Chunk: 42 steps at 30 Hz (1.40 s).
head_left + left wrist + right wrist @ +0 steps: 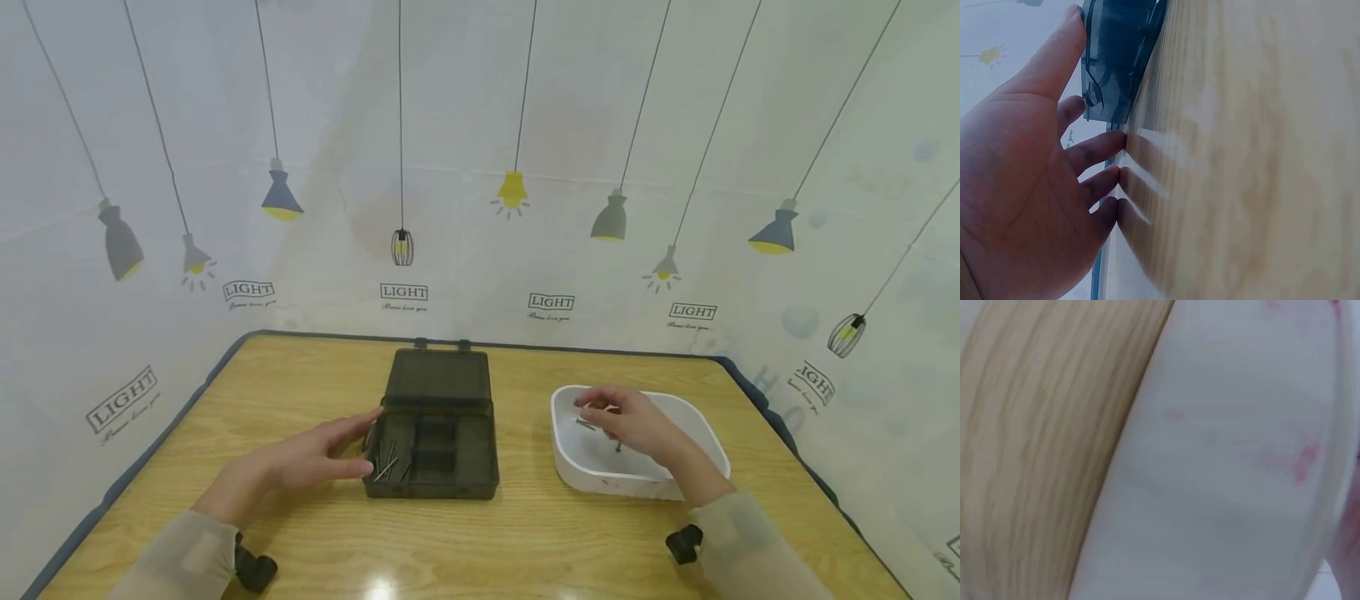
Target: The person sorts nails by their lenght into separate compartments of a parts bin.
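A dark translucent box (457, 450) with compartments stands with its lid (441, 375) folded back; several thin metal screws or nails (386, 462) lie in its left compartment. My left hand (300, 458) is spread at the box's left side, its thumb by the near left edge. In the left wrist view that hand (1022, 169) shows extended fingers beside the box (1116, 62). My right hand (633, 425) is over the white tray (637, 485), fingers loosely bent, thumb and index tips apart; small metal pieces (585, 423) show below. The right wrist view shows mostly the tray's outer wall (1222, 450).
Box and tray stand apart on a wooden table (525, 542), the tray to the right. Behind the table's far edge hangs a pale sheet (465, 125) printed with lamps. Black wrist mounts (255, 571) are at both sleeves.
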### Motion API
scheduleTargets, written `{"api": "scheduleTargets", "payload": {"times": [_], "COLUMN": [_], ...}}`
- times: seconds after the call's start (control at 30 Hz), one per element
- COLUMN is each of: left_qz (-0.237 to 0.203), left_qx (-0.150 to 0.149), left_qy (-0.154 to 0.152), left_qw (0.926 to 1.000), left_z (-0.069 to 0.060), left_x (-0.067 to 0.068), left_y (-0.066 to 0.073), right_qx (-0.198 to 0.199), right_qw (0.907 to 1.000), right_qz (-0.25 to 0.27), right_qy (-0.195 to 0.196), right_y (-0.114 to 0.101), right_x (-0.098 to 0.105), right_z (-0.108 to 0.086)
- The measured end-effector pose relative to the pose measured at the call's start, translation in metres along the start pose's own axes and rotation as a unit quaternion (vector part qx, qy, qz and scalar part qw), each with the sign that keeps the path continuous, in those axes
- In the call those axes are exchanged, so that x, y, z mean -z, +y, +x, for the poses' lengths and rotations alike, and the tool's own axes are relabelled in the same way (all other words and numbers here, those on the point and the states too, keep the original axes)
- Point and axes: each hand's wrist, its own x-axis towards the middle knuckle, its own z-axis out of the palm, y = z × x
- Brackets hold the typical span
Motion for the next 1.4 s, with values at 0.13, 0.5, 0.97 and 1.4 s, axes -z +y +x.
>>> {"api": "scheduleTargets", "payload": {"times": [0.13, 0.5, 0.97, 1.4], "left_qz": [-0.001, -0.005, -0.006, -0.006], "left_qx": [-0.002, -0.002, -0.005, -0.002], "left_qy": [-0.003, -0.005, -0.001, -0.002], "left_qw": [1.0000, 1.0000, 1.0000, 1.0000], "left_z": [0.001, 0.002, 0.002, 0.001], "left_x": [0.000, 0.000, -0.001, 0.000], "left_y": [-0.001, -0.002, -0.003, -0.001], "right_qx": [0.017, 0.075, 0.100, 0.106], "right_qw": [0.9997, 0.9963, 0.9876, 0.9804], "right_qz": [0.010, 0.042, 0.116, 0.154], "right_qy": [0.016, 0.010, -0.035, -0.061], "right_y": [-0.013, -0.050, -0.087, -0.112], "right_x": [-0.007, -0.029, -0.064, -0.110], "right_z": [-0.004, -0.008, 0.004, 0.028]}}
